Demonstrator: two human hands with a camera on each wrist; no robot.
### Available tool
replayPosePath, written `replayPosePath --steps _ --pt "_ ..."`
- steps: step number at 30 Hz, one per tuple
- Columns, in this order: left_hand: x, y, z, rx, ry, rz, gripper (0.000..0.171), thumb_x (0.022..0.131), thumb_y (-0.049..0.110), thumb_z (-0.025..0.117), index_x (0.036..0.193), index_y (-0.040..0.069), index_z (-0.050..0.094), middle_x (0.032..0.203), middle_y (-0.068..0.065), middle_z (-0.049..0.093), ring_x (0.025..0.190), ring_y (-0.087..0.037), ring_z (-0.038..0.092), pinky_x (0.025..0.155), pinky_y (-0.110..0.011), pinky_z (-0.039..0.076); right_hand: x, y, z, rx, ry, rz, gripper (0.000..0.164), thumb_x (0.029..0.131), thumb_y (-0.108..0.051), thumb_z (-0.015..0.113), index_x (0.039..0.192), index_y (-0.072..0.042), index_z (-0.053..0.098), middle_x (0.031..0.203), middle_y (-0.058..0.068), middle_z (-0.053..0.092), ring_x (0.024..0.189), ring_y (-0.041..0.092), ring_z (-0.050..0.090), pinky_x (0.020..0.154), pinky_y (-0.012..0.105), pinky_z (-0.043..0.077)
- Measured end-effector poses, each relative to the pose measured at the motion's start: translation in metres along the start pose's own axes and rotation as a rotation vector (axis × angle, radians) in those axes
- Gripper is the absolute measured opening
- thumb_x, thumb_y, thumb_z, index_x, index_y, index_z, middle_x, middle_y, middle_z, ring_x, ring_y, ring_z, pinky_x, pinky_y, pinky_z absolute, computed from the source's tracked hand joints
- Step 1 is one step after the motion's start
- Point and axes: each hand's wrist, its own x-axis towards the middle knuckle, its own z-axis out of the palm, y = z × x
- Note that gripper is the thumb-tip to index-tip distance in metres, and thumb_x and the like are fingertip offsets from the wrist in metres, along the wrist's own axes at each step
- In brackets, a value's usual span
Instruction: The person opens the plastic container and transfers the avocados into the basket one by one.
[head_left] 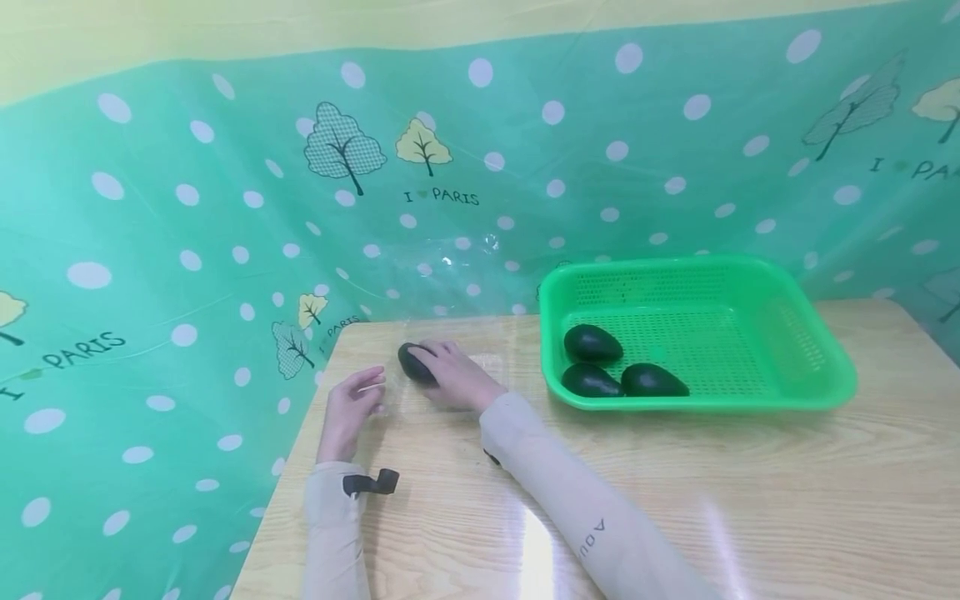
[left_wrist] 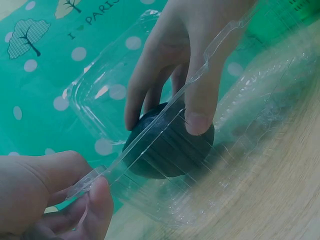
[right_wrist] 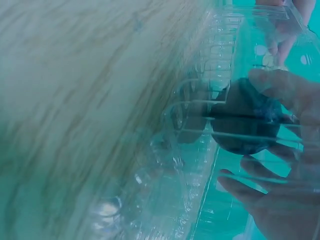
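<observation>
My right hand (head_left: 459, 377) grips a dark avocado (head_left: 414, 365) from above, thumb on one side and fingers on the other. In the left wrist view that avocado (left_wrist: 167, 157) sits low inside a clear plastic clamshell box (left_wrist: 175, 215), seen through the box's side wall. The box's lid (left_wrist: 92, 95) stands raised behind it, against the cloth. My left hand (head_left: 352, 412) is at the box's left end, and in its wrist view the thumb and fingers (left_wrist: 102, 200) pinch the rim. Whether the avocado touches the box floor, I cannot tell.
A green plastic basket (head_left: 772, 402) stands to the right on the wooden table (head_left: 450, 517), with three dark avocados (head_left: 654, 381) at its left side. Behind the table hangs a teal dotted cloth (head_left: 525, 125).
</observation>
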Motion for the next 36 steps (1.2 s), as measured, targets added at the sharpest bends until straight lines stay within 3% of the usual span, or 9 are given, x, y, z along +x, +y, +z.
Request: replayPosePath --steps 19,36 --pt "0.0 0.001 0.0 0.011 -0.012 -0.008 0.045 0.094 0.002 0.057 0.139 0.004 0.054 0.136 -0.02 0.055 0.103 -0.022 0.064 0.074 -0.019 0.058 0.004 -0.006 0.006 0.055 0.022 0.04 0.06 0.096 -0.013 0.062 0.151 -0.014 0.039 0.153 0.01 0.04 0.136 0.032 0.046 0.115 0.042 0.039" --pt "-0.001 0.001 -0.001 0.007 -0.019 -0.007 0.047 0.093 0.001 0.057 0.139 0.002 0.053 0.136 -0.02 0.055 0.102 -0.023 0.064 0.073 -0.022 0.059 0.005 -0.012 0.012 0.119 0.062 0.14 0.064 0.095 -0.012 0.064 0.152 -0.015 0.037 0.151 0.008 0.042 0.138 0.028 0.043 0.116 0.04 0.038"
